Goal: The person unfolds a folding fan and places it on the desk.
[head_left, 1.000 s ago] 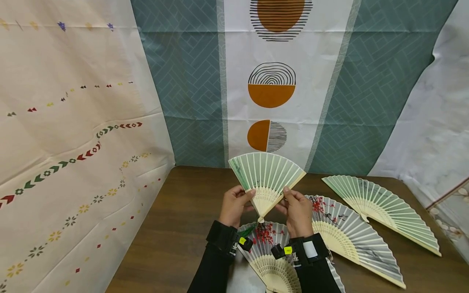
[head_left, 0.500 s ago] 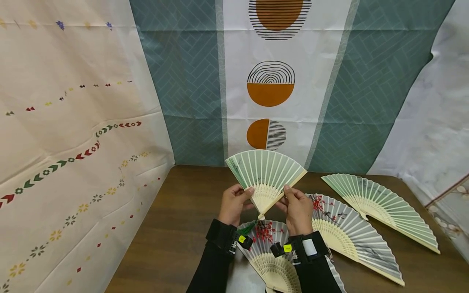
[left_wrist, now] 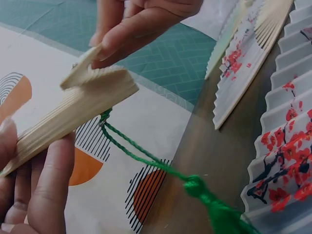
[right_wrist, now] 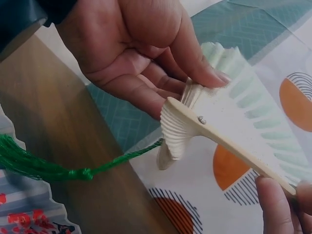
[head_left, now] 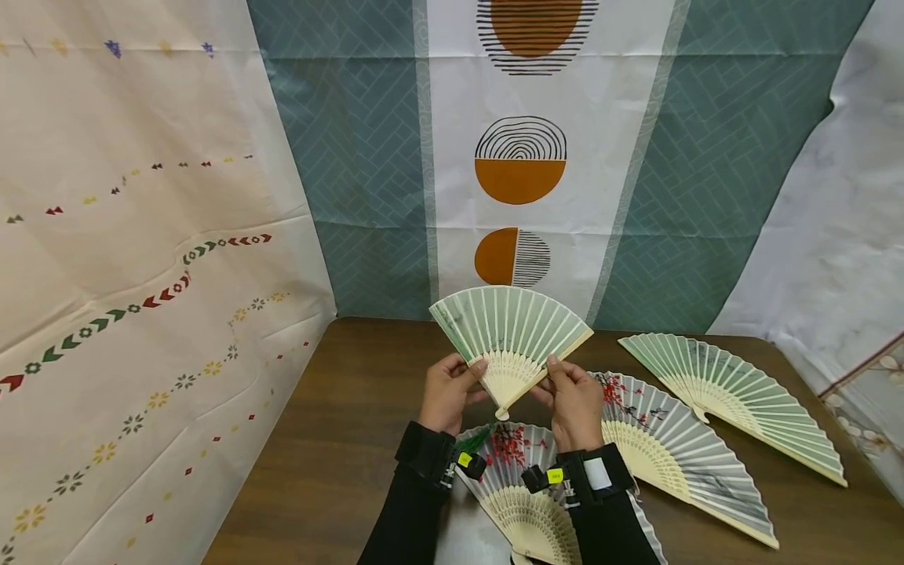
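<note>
Both hands hold a pale green folding fan (head_left: 512, 322), partly spread and upright above the table. My left hand (head_left: 445, 396) pinches its left side between thumb and fingers. On the opposite side, my right hand (head_left: 577, 404) grips the outer rib, its thumb in front. The cream ribs meet at a pivot (right_wrist: 201, 119) low between the hands. From there a green tassel (left_wrist: 214, 200) hangs on a looped cord. Below the hands lies a grey fan with red blossoms (head_left: 519, 447), spread on the table and partly hidden by the right forearm.
To the right, another spread grey fan with red blossoms (head_left: 692, 447) lies on the brown table (head_left: 304, 471). Beyond it rests a spread green fan (head_left: 741, 392). Patterned cloths (head_left: 367, 157) hang behind the table and at both sides.
The green fan in my hands has spread slightly wider, its left edge moving left and its right edge a little right. Both hands keep their hold.
</note>
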Available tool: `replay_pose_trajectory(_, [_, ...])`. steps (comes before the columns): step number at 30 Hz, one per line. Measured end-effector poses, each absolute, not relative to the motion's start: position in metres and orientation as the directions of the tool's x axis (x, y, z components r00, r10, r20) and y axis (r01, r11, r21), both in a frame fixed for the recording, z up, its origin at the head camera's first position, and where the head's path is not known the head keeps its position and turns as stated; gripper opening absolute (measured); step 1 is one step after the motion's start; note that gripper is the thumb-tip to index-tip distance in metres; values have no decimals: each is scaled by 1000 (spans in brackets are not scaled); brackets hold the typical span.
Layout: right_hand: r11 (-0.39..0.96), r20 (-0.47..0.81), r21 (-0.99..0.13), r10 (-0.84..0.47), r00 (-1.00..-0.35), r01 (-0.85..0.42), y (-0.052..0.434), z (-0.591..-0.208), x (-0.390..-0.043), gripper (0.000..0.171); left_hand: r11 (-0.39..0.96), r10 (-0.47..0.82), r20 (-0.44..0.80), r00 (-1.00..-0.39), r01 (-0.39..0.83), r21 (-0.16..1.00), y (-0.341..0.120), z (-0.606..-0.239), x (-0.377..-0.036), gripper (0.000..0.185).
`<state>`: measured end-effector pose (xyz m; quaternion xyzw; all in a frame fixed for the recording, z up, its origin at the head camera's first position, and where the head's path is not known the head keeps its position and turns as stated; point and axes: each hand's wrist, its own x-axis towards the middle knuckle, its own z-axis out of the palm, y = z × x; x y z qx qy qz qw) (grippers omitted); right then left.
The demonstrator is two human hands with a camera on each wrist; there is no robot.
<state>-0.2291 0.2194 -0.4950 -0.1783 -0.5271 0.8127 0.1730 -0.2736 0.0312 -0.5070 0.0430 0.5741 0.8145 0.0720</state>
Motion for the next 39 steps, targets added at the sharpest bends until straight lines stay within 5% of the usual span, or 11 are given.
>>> replay_pose_trajectory(39, [-416,-139,-903,520,-843,-108,220,-492,-232,25,-408,97,-8,-995,-47,912,28,-504,-273,20])
